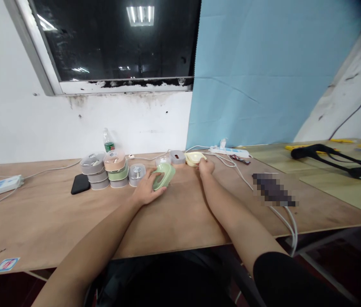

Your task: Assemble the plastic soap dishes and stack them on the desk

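My left hand [147, 190] grips a light green oval plastic ring-like piece [168, 174], tilted up off the table. Further right, my right hand [206, 166] has its fingers closed on the edge of a pale yellow plastic dish [193, 159] near the wall. Between them stands a grey oval piece with a hole [177, 157], beside a clear plastic part [162, 161] partly hidden behind the green piece. Left of my left hand is a single grey round-cornered box [136, 175]. Two stacks of similar boxes stand beyond it, one grey [99, 186], one topped by a pink box [114, 160].
A black flat device [80, 184] lies by the stacks, with a plastic bottle [108, 143] behind. White power strips [231, 152] and cables run along the back and left. At right are a blurred-out dark object [273, 189] and a black frame-like strap [324, 157].
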Available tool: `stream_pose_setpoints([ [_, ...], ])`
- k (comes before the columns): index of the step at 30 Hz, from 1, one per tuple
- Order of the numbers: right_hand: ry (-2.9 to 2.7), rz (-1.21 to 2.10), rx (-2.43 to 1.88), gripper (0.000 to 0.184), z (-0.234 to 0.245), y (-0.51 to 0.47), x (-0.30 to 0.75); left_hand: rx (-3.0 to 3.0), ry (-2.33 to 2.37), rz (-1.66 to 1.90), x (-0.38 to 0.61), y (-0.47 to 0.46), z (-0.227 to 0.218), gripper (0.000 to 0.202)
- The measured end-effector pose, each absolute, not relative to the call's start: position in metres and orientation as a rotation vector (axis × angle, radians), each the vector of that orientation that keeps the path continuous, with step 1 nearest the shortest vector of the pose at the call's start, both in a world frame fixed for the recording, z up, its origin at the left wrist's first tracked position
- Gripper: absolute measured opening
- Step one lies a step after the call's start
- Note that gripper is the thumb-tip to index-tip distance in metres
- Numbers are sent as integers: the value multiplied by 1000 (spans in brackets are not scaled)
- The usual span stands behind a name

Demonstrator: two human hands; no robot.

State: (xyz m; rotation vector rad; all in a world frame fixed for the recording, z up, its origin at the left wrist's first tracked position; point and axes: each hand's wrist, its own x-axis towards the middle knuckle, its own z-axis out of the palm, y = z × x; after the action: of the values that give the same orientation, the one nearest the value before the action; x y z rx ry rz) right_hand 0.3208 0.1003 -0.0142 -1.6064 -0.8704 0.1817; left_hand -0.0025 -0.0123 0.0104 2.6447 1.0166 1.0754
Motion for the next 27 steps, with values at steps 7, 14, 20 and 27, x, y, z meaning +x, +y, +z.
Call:
stream_pose_setpoints([
  [7, -864, 223, -1721, 24, -22, 108, 322, 2627, 1012, 1033, -1, -12, 10, 60],
  [14, -975, 160, -1737, 28, -26, 110, 322, 2624, 1014, 1022, -1, -12, 9, 59],
  [20, -1104, -70, -1580, 35, -17, 104, 305, 2598, 1075, 1024, -1, -11, 9, 55],
  [27, -1702, -211, -1307, 37, -3, 72, 242, 2340, 1285, 1329, -4, -5, 3, 53],
])
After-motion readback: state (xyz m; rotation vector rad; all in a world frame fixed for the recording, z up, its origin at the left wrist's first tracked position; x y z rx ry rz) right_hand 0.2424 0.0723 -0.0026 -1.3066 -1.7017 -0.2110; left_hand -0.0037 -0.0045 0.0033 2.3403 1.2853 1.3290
